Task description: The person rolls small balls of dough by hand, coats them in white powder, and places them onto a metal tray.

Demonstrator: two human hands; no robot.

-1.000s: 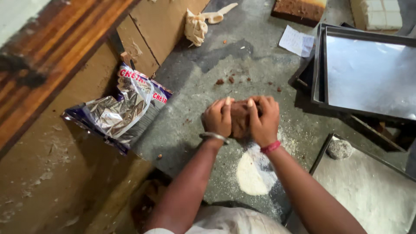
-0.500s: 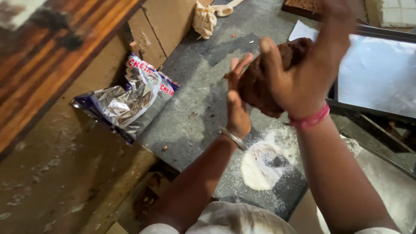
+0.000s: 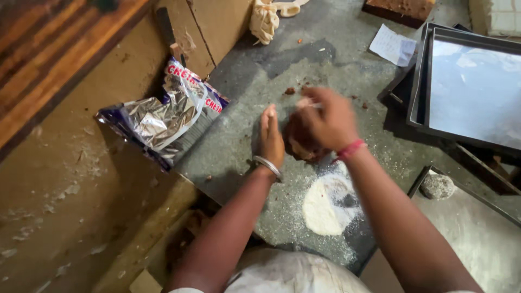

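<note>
A lump of brown dough (image 3: 299,142) sits low over the grey stone slab (image 3: 239,125). My right hand (image 3: 325,120), with a red band at the wrist, is clasped over its top and far side. My left hand (image 3: 270,138), with a metal bangle, stands flat and upright against the dough's left side, fingers straight. A round patch of white flour (image 3: 328,205) lies on the slab just below the dough, near my body.
A crumpled foil bag (image 3: 160,116) lies at the slab's left edge. Stacked dark metal trays (image 3: 467,81) fill the right side, with a paper slip (image 3: 392,46) beside them. A small grey dough ball (image 3: 437,186) rests on a lower right tray. Brown crumbs (image 3: 290,91) dot the slab.
The dough, raised high in both hands half a second ago, has come back down to the slab. My left hand now stands flat beside it.
</note>
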